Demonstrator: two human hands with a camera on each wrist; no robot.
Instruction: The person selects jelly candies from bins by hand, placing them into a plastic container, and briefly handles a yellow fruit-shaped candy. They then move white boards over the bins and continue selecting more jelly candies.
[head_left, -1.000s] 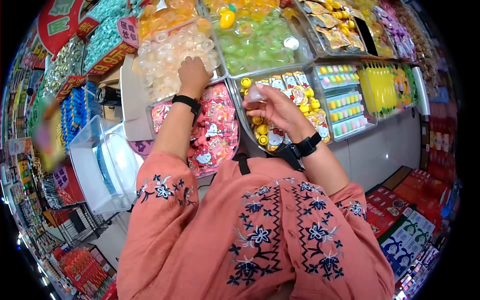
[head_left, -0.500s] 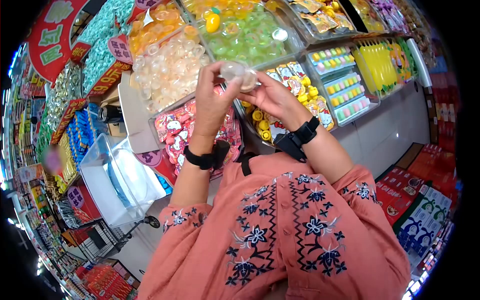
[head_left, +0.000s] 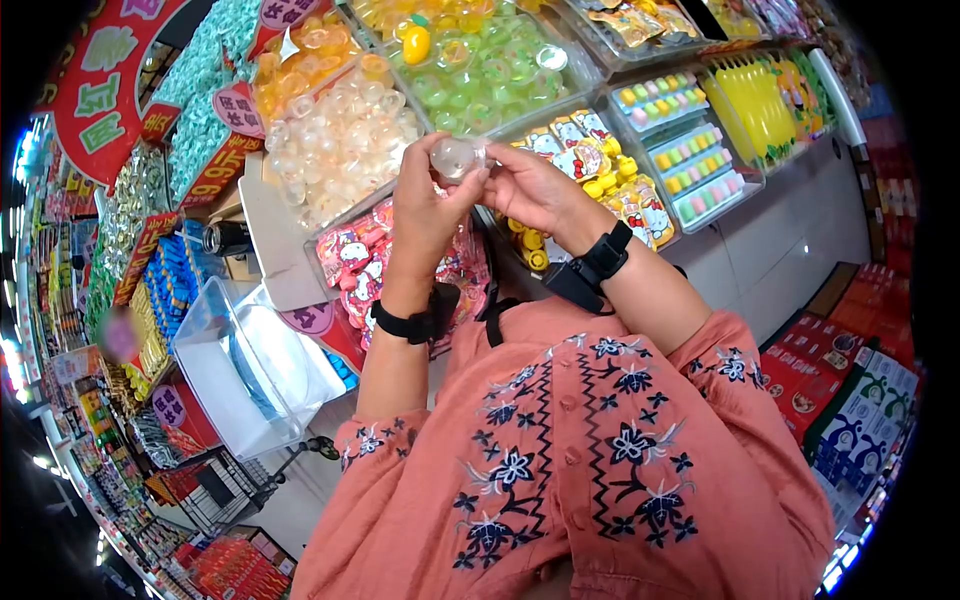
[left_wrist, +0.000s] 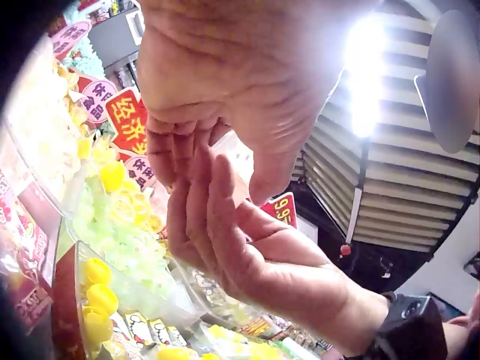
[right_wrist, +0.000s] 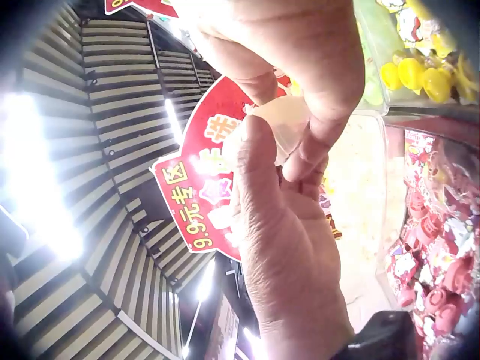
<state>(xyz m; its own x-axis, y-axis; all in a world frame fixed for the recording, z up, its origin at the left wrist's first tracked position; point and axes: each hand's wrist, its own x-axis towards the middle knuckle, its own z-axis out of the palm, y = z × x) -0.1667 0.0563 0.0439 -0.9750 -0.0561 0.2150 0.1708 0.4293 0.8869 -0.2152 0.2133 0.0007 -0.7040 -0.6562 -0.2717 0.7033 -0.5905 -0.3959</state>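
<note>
From the head view, the left hand (head_left: 425, 205) curls round a translucent cup (head_left: 455, 158), probably of jelly, and the right hand (head_left: 540, 190) pinches its side. They hold it near the near left corner of the green-jelly bin (head_left: 575, 95); a purple label (head_left: 238, 110) reads 休闲食品.

In the left wrist view, bent fingers mostly hide the cup; a red sign (left_wrist: 126, 120) shows 经济.

In the right wrist view, fingers close around the cup, before a red board (right_wrist: 199, 199) lettered 9.9元专区.
</note>
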